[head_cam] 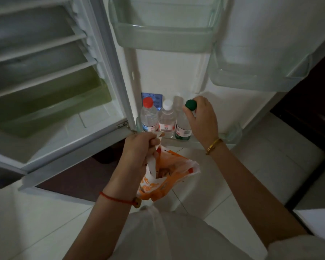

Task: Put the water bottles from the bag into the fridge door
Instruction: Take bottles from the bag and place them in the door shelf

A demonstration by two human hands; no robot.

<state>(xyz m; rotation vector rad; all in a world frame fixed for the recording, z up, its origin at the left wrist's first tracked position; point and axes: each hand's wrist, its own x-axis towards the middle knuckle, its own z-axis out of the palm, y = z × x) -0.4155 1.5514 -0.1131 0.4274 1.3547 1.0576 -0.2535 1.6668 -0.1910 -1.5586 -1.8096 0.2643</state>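
Note:
Three water bottles stand side by side in the bottom door shelf [231, 135] of the open fridge: a red-capped bottle [149, 115], a white-capped bottle [167, 120] and a green-capped bottle [184, 124]. My right hand [203, 119] grips the green-capped bottle around its neck, just under the cap. My left hand [139, 149] holds the handles of an orange and white plastic bag [167, 177], which hangs open below the shelf. What is inside the bag I cannot make out.
Two clear door shelves [163, 36] sit above the bottles, and another clear bin [259, 72] is at the right. The fridge interior [45, 72] with its shelves and a greenish drawer is at the left. The floor is pale tile.

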